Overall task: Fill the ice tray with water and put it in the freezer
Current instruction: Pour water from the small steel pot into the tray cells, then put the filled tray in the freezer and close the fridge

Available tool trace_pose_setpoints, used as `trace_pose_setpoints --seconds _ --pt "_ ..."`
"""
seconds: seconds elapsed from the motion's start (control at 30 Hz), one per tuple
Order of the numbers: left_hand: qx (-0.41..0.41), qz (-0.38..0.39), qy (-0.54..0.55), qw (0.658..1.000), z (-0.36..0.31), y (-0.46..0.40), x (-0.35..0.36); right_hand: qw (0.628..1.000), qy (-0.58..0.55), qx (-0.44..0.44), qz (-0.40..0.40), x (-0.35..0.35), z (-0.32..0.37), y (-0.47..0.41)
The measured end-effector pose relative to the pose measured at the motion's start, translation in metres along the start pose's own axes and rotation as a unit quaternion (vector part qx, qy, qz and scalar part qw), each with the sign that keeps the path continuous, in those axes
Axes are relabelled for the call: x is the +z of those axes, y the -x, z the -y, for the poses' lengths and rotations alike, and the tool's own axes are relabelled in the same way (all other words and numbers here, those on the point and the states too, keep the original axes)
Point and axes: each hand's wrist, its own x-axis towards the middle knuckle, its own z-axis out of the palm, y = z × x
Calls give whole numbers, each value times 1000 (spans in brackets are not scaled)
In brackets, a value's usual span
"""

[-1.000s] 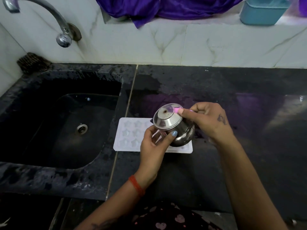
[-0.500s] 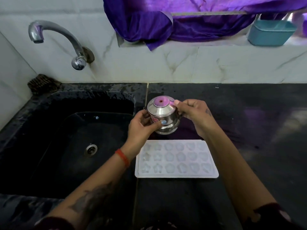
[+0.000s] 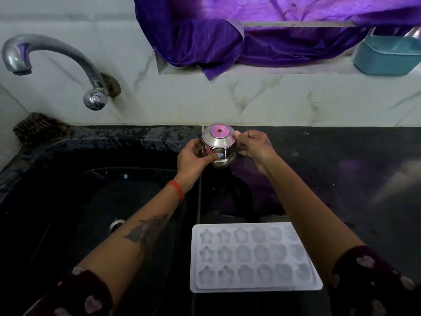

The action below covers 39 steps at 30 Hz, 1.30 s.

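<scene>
- My left hand (image 3: 193, 155) is stretched forward, its fingers curled round the near left side of the small steel pot (image 3: 218, 145), thumb across its front.
- A red thread band circles my left wrist, and a tattoo shows on that forearm.
- My right hand (image 3: 255, 145) reaches in from the other side, fingers curled, fingertips pinching at the pot's right edge.
- Both forearms run out from dark sleeves patterned with hearts, converging toward the pot.

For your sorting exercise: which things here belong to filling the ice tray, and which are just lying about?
Job: ice tray; steel pot, held by left hand and right hand; tap; sink.
Lying about: purple cloth; teal tub; scrubber.
</scene>
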Motion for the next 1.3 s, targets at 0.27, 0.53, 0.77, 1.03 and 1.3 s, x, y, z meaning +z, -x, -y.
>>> trace_pose_setpoints --seconds 0.27,0.53,0.77,1.03,1.3 --pt "-11 -11 -9 1000 28 -30 3 1000 9 18 -12 7 -25 -36" --pt "-12 -21 -11 1000 37 -31 9 999 19 15 -29 8 -36 -42" --pt "-10 -23 -52 998 30 -18 6 996 66 3 -53 3 -32 -28" --pt "15 -16 -131 991 19 66 -19 974 181 -94 -103 -33 -22 64" --pt "14 17 -212 977 34 151 -49 928 327 -107 -143 -54 -58 164"
